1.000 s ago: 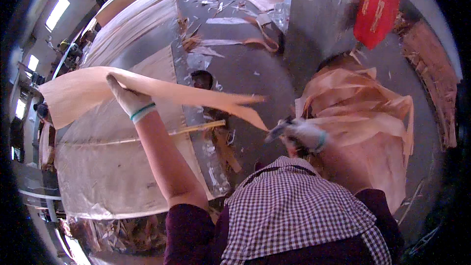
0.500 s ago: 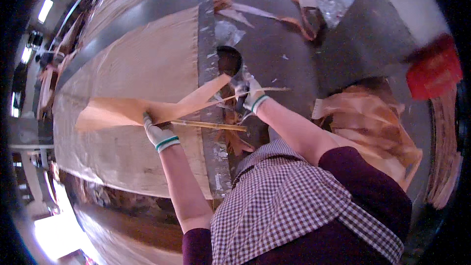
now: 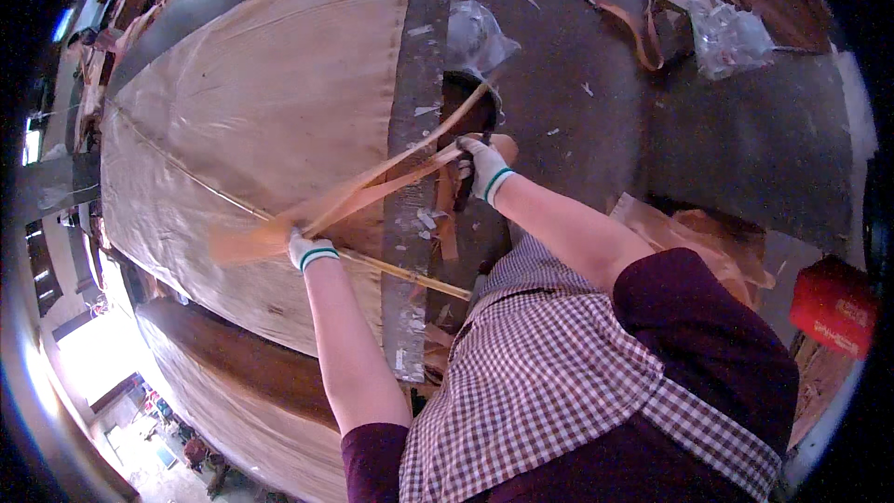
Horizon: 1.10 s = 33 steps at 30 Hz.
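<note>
My left hand (image 3: pixel 312 250), in a white glove with a green cuff, is closed on a thin orange-tan veneer sheet (image 3: pixel 250 238). The sheet fans out left of the hand, and its long narrow strips (image 3: pixel 424 138) run up to the right. My right hand (image 3: pixel 484 170), gloved the same way, grips a dark-handled tool (image 3: pixel 463 194) whose kind I cannot make out. One strip's end meets the right hand's fingers. Below my hands a slim yellowish stick (image 3: pixel 405 275) lies slantwise across a large tan veneer sheet (image 3: pixel 270 84).
A dark round opening or container (image 3: pixel 470 102) is just beyond my right hand. Clear plastic bags (image 3: pixel 731 40) and veneer scraps (image 3: pixel 633 23) lie on the dark surface. More veneer (image 3: pixel 689 233) is beside my right arm, near a red object (image 3: pixel 832 303). Small chips dot the table edge (image 3: pixel 410 224).
The view has shifted. The veneer in my left hand has swung into a narrower fan with strips spread apart. My right hand has drawn closer to a strip's end.
</note>
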Motion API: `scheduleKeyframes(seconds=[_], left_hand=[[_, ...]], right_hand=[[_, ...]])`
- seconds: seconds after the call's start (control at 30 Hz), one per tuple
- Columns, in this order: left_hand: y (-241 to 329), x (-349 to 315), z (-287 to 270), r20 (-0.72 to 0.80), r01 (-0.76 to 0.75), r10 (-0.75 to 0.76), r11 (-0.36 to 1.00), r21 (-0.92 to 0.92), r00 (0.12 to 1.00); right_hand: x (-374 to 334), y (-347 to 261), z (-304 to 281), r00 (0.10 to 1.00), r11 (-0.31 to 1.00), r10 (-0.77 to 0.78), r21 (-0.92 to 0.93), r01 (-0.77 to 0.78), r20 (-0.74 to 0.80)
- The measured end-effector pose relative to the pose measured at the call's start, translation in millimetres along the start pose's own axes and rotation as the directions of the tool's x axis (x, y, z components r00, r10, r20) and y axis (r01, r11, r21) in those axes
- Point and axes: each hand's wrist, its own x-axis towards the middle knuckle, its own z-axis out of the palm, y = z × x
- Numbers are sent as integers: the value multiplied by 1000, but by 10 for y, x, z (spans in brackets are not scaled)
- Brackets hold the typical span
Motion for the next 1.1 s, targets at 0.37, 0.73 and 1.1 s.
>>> scheduleKeyframes(seconds=[0.37, 0.73, 1.1], left_hand=[[193, 329, -51, 241, 43, -35, 999, -28, 970], [-1091, -2874, -48, 911, -272, -213, 908, 318, 354], [-1778, -4431, -676, 724, -471, -546, 814, 340, -421]], right_hand=[[-555, 141, -1599, 997, -332, -77, -943, 4, 31], [-3267, 2, -2462, 655, 506, -736, -784, 359, -175], [-2770, 746, -3326, 313, 479, -878, -672, 565, -363]])
